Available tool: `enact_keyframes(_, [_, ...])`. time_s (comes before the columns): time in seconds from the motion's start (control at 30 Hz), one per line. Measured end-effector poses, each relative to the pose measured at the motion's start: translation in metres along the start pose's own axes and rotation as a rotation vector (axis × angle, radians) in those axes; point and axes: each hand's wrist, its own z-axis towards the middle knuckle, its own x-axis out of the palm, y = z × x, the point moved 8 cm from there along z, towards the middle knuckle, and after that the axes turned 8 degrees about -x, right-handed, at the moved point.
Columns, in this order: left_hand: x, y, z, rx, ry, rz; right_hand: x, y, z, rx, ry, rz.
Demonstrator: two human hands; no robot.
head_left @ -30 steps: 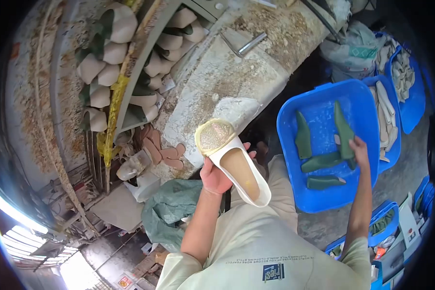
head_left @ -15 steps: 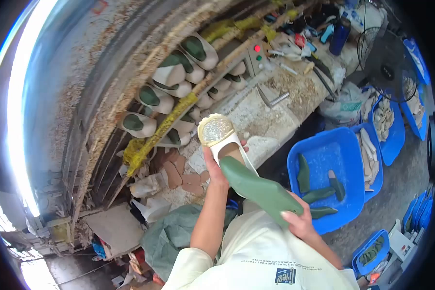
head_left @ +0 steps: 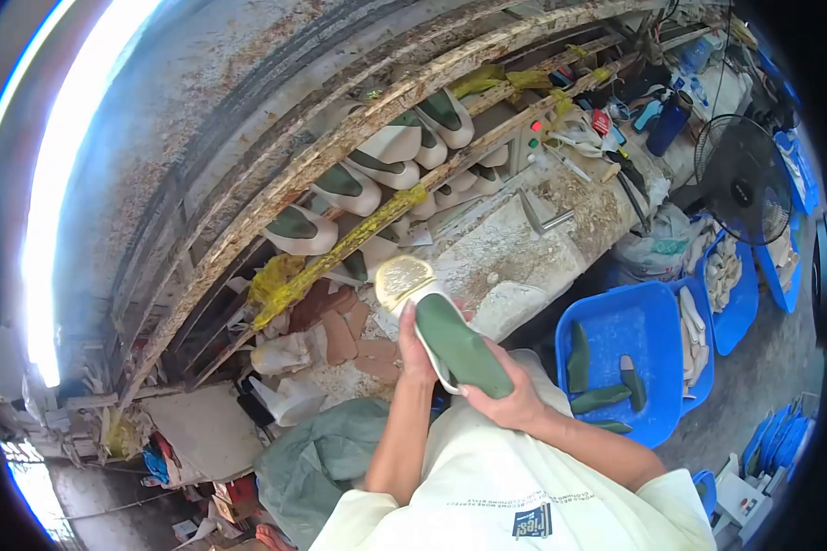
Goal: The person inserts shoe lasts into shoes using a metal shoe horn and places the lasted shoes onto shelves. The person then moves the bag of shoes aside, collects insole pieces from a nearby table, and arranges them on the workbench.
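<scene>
A white shoe upper (head_left: 445, 375) with a shiny, pale gold toe (head_left: 404, 278) is in front of my chest, toe pointing away. My left hand (head_left: 415, 351) is closed around its side near the toe, some fingers hidden beneath. Inside the upper lies a green shoe last (head_left: 462, 347), its front part covered by the toe. My right hand (head_left: 507, 393) grips the last and the upper at the heel end, thumb at the back.
Racks ahead hold several white shoes on green lasts (head_left: 347, 184). A hammer (head_left: 544, 219) lies on the scrap-strewn workbench (head_left: 510, 243). To the right stand a blue tub (head_left: 657, 367) with several green lasts and a black fan (head_left: 742, 184). A dark green bag (head_left: 317, 468) sits at lower left.
The green last has gone from sticking out toward my right to lying inside the upper. My right hand has moved left, up to the shoe's heel end. The view has shifted slightly.
</scene>
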Motion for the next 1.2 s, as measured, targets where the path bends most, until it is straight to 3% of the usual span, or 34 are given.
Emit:
enact_keyframes(0.07, [-0.017, 0.002, 0.003, 0.0, -0.109, -0.096, 0.006, -0.011, 0.01, 0.042, 0.116, -0.049])
enact_keyframes(0.13, [-0.044, 0.014, 0.017, -0.057, -0.007, -0.192, 0.01, -0.027, 0.024, 0.11, 0.227, -0.207])
enact_keyframes(0.17, [-0.058, 0.012, 0.015, -0.041, -0.275, -0.021, 0.019, -0.028, 0.029, -0.003, 0.389, -0.446])
enact_keyframes(0.2, [-0.072, 0.017, 0.015, -0.087, -0.216, -0.048, 0.026, -0.035, 0.03, -0.118, 0.552, -0.683])
enact_keyframes(0.23, [-0.084, 0.023, 0.017, -0.132, -0.158, -0.075, 0.031, -0.037, 0.023, -0.366, 0.622, -0.66])
enact_keyframes(0.27, [-0.087, 0.017, 0.012, -0.119, -0.358, 0.126, 0.035, -0.035, 0.024, -0.415, 0.725, -0.582])
enact_keyframes(0.3, [-0.093, 0.029, 0.018, -0.227, -0.286, 0.172, 0.038, -0.032, 0.026, -0.465, 0.836, -0.492])
enact_keyframes(0.33, [-0.102, 0.045, 0.019, -0.334, -0.211, 0.217, 0.034, -0.038, 0.029, -0.397, 0.949, -0.25])
enact_keyframes(0.4, [-0.091, 0.069, -0.004, -0.29, -0.237, 0.103, 0.003, -0.116, 0.059, 0.282, 0.913, 0.216])
enact_keyframes(0.43, [-0.09, 0.078, -0.012, -0.27, -0.268, 0.058, -0.038, -0.142, 0.115, 0.176, 0.597, -0.154])
enact_keyframes(0.47, [-0.082, 0.079, -0.02, -0.232, -0.298, -0.001, -0.09, -0.2, 0.151, 0.033, 0.278, -0.325])
enact_keyframes(0.5, [-0.082, 0.08, -0.025, -0.227, -0.31, -0.016, -0.134, -0.247, 0.182, 0.009, 0.177, -0.852])
enact_keyframes(0.53, [-0.083, 0.079, -0.028, -0.185, -0.28, -0.032, -0.163, -0.276, 0.197, 0.167, 0.173, -1.103])
enact_keyframes(0.57, [-0.086, 0.081, -0.035, -0.146, -0.259, -0.054, -0.172, -0.291, 0.202, -0.042, 0.199, -1.428])
enact_keyframes(0.63, [-0.091, 0.074, -0.043, -0.122, -0.264, -0.057, -0.166, -0.348, 0.196, -0.097, 0.471, -1.567])
enact_keyframes(0.67, [-0.095, 0.069, -0.044, -0.102, -0.26, -0.035, -0.145, -0.337, 0.194, -0.114, 0.509, -1.545])
enact_keyframes(0.73, [-0.101, 0.055, -0.05, -0.08, -0.403, 0.087, -0.125, -0.291, 0.179, 0.339, 0.468, -1.345])
enact_keyframes(0.77, [-0.1, 0.048, -0.052, -0.04, -0.473, 0.14, -0.106, -0.282, 0.163, 0.33, 0.52, -1.32])
enact_keyframes(0.83, [-0.099, 0.033, -0.042, 0.072, -0.543, 0.304, -0.09, -0.26, 0.141, 0.461, 0.358, -0.585])
enact_keyframes(0.9, [-0.103, 0.025, -0.039, 0.137, -0.583, 0.453, -0.044, -0.156, 0.12, 0.187, 0.44, -0.246])
enact_keyframes(0.97, [-0.099, 0.02, -0.034, 0.143, -0.561, 0.453, -0.004, -0.085, 0.097, 0.081, 0.761, -0.001])
enact_keyframes(1.0, [-0.095, 0.019, -0.03, 0.148, -0.539, 0.455, 0.01, -0.073, 0.089, -0.106, 0.821, -0.035])
enact_keyframes(1.07, [-0.089, 0.018, -0.023, 0.164, -0.509, 0.511, 0.016, -0.074, 0.08, 0.114, 1.017, -0.371])
enact_keyframes(1.2, [-0.078, 0.032, -0.007, 0.196, -0.475, 0.772, 0.024, -0.098, 0.064, 0.192, 1.223, -0.62])
